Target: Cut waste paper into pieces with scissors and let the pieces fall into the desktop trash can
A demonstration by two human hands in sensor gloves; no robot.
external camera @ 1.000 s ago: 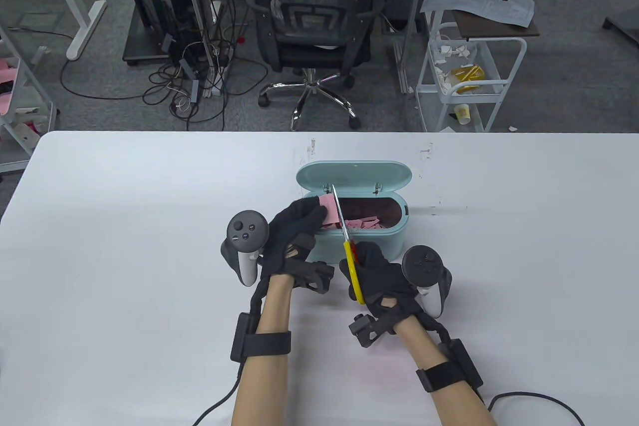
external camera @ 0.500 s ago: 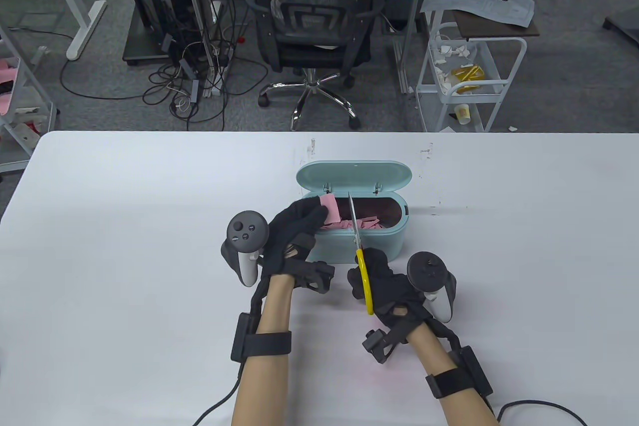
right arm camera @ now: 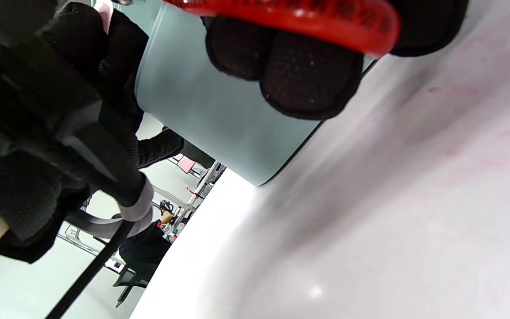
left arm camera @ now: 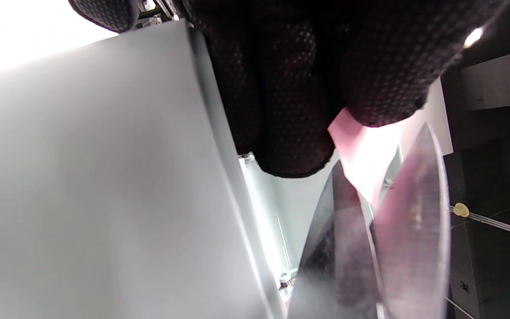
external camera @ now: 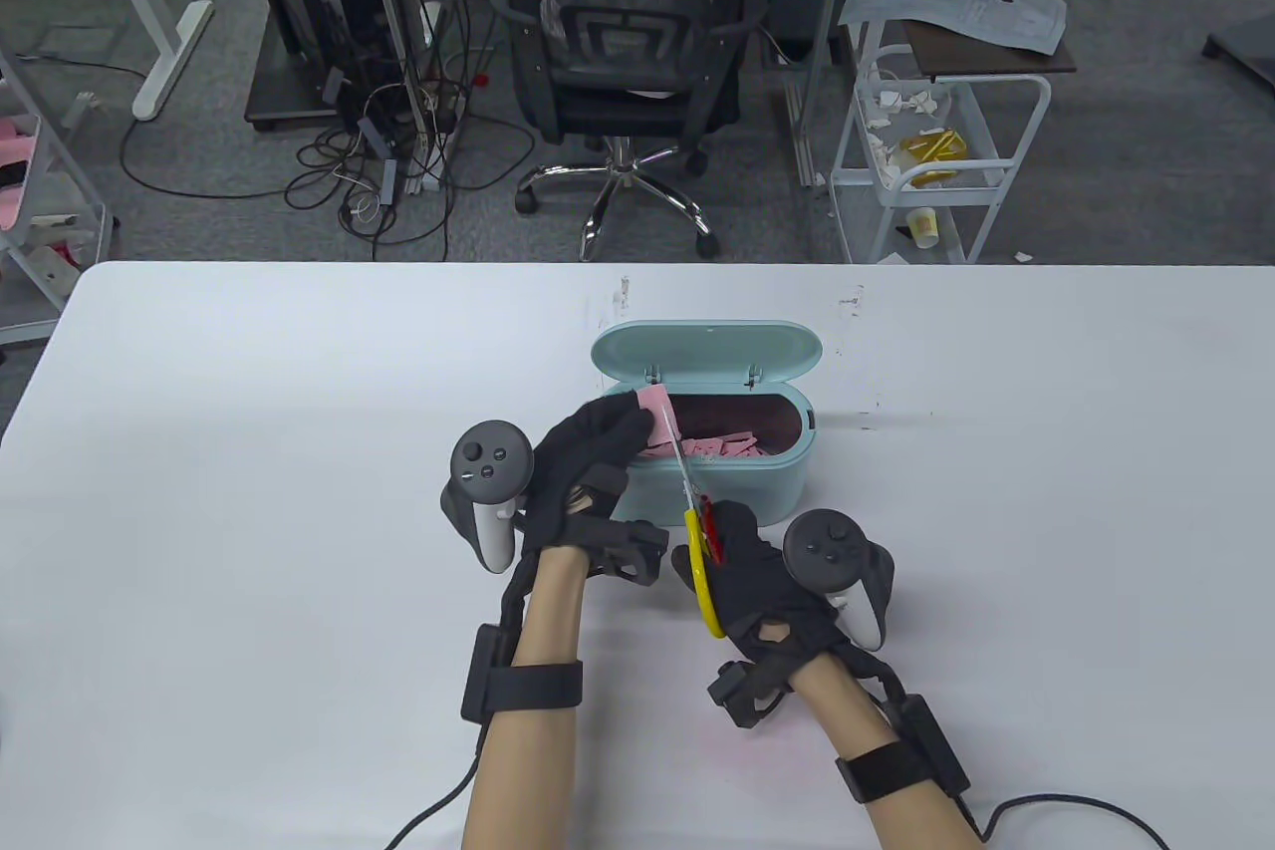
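Left grip [external camera: 588, 461] pinching pink paper [external camera: 655, 414], right grip [external camera: 762, 571] clenched round scissors [external camera: 697, 521] — over open trash can [external camera: 732, 481].

The table view looks down from high over the near edge across the tabletop [external camera: 249, 451] toward the room beyond. Both wrist views sit very close, angled upward from low; all three share the trash can [external camera: 737, 481].

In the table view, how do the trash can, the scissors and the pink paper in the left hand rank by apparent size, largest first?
1. Trash can
2. Scissors
3. Pink paper, though the glove hides part of it.
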